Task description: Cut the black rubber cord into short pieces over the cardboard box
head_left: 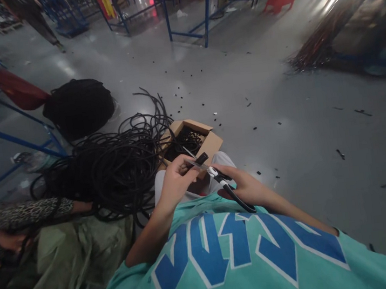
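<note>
Cutting cleanly, which looks to be the step in hand, is best served by a steady piece and a square blade. The short black tube [201, 158] is seen over the near edge of the cardboard box [215, 143], pinched between the thumb and fingers of the left hand [179, 178], with one end left free toward the box's right side. The scissors [213, 172] are gripped by the right hand [243, 185], its fingers curled about the handles; how they are placed in the loops cannot be told. The blades are parted at the tube, though exactly how it sits between them is unclear. The left fingertips should be kept back from the blades, and the handles squeezed evenly. The work is best kept over the box, where small black pieces [188, 138] are gathered, and clear of the tangled black cords [121, 162] at its left edge.
</note>
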`<state>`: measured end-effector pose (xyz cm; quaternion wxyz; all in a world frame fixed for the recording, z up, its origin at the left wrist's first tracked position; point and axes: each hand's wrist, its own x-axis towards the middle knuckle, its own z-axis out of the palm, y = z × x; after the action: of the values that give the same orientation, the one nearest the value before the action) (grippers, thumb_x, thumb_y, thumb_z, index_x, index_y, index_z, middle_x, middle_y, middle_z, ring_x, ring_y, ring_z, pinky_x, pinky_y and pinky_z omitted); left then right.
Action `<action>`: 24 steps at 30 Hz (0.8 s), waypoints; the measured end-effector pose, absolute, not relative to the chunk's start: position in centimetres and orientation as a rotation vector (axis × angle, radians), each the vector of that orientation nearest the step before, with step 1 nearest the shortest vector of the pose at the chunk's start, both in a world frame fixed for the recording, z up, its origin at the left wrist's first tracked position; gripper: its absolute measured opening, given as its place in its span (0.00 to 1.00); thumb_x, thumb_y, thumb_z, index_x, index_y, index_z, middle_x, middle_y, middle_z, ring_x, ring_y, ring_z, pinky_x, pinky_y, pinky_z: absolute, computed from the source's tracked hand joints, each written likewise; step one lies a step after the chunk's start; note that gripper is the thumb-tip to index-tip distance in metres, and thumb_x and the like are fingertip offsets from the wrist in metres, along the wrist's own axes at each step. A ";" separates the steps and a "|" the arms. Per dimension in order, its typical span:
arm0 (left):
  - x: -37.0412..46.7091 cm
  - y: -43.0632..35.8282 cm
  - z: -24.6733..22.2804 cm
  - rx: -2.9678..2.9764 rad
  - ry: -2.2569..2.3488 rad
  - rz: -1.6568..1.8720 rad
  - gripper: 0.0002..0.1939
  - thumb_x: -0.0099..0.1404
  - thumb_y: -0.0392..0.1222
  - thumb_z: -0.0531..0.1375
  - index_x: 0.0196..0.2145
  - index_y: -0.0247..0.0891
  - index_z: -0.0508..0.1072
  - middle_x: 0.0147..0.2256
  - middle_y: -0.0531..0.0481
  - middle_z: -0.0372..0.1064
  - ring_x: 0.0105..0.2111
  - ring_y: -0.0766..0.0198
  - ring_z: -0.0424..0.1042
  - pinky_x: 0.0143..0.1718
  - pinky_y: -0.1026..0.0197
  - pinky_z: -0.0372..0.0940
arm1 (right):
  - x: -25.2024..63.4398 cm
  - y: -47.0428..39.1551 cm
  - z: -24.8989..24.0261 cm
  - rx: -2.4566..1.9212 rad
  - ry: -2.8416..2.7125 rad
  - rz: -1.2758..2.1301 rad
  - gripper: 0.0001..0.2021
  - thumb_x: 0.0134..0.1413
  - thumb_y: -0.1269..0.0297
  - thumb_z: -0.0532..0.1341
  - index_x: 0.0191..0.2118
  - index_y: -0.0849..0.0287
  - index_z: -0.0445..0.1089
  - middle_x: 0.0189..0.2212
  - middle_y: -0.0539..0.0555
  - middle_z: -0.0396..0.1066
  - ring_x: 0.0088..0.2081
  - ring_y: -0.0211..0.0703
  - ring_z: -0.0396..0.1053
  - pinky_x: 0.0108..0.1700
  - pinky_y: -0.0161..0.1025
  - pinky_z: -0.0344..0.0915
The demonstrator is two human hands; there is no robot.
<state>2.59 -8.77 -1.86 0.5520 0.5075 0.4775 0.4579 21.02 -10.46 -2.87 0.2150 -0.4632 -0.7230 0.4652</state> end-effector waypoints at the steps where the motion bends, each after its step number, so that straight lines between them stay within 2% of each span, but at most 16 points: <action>1: 2.7 -8.8 -1.7 1.204 1.135 1.083 0.06 0.49 0.36 0.60 0.27 0.36 0.67 0.20 0.57 0.64 0.17 0.74 0.61 0.19 0.71 0.56 | 21.0 -10.5 -2.9 -1.278 -2.006 1.285 0.30 0.40 0.68 0.57 0.55 0.62 0.60 0.47 0.60 0.69 0.48 0.52 0.67 0.49 0.47 0.62; 14: 2.9 -9.5 -0.7 1.298 1.252 1.002 0.05 0.50 0.37 0.60 0.25 0.36 0.66 0.21 0.56 0.67 0.19 0.72 0.64 0.21 0.70 0.58 | 21.1 -10.8 -3.4 -1.254 -2.024 1.158 0.29 0.42 0.68 0.58 0.55 0.60 0.60 0.48 0.60 0.67 0.49 0.52 0.64 0.48 0.47 0.60; 20: 2.6 -9.6 -0.3 1.443 1.297 0.964 0.04 0.50 0.37 0.61 0.25 0.36 0.68 0.24 0.54 0.69 0.24 0.69 0.67 0.27 0.68 0.61 | 21.2 -10.8 -2.9 -1.252 -2.070 1.128 0.27 0.40 0.69 0.58 0.52 0.60 0.63 0.35 0.56 0.67 0.37 0.47 0.65 0.40 0.44 0.62; 24: 2.5 -9.6 -0.3 1.404 1.285 0.961 0.04 0.50 0.38 0.61 0.25 0.36 0.69 0.24 0.54 0.69 0.24 0.69 0.67 0.26 0.68 0.61 | 21.2 -10.9 -2.7 -1.260 -2.005 1.190 0.24 0.38 0.70 0.58 0.47 0.59 0.67 0.33 0.54 0.68 0.35 0.46 0.65 0.38 0.41 0.62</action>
<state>2.49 -9.65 -0.32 0.4837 0.5763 0.5275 0.3947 21.25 -10.91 -2.69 0.2433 -0.4611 -0.7338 0.4356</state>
